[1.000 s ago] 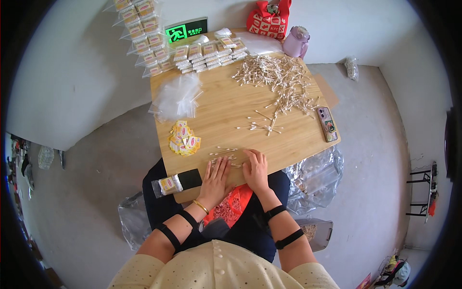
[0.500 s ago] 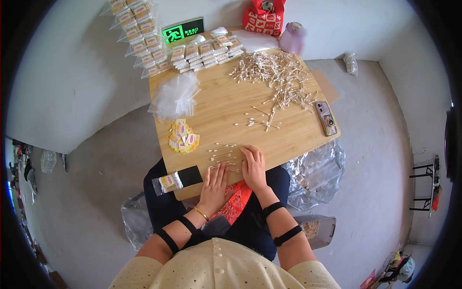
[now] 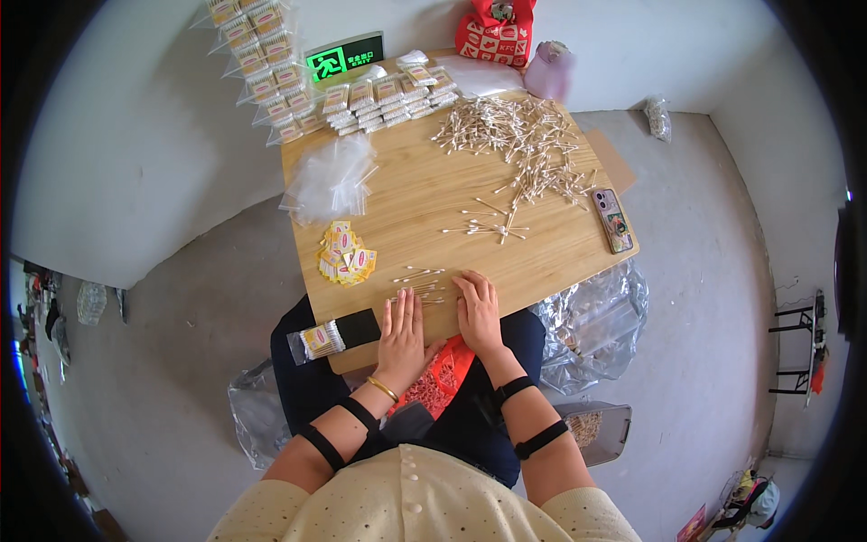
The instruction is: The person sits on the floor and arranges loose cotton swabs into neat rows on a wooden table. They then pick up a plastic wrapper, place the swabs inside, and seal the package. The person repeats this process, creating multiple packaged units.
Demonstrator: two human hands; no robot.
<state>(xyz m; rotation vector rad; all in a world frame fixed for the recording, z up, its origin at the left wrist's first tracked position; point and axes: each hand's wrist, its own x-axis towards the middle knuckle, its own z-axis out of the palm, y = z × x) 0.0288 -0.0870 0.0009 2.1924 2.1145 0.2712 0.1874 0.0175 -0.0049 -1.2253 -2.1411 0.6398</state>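
Observation:
My left hand point(image 3: 401, 332) lies flat, palm down, on the near edge of a wooden table point(image 3: 424, 194). My right hand point(image 3: 477, 310) rests flat beside it, fingers spread slightly. A small group of cotton swabs point(image 3: 418, 282) lies just beyond both sets of fingertips, touching or nearly touching them. Neither hand holds anything. A packed bag of swabs point(image 3: 318, 340) lies to the left of my left hand, at the table's edge next to a black strip point(image 3: 358, 327).
A big heap of loose cotton swabs point(image 3: 524, 135) covers the far right of the table, with a smaller cluster point(image 3: 492, 226) in the middle. Yellow-red labels point(image 3: 345, 256), clear bags point(image 3: 332, 178), stacked packed bags point(image 3: 379, 95), a phone point(image 3: 613, 219), a red bag point(image 3: 495, 32).
Both hands stay flat at the near table edge. The view has shifted slightly; the swabs in front of the fingers look a little more gathered.

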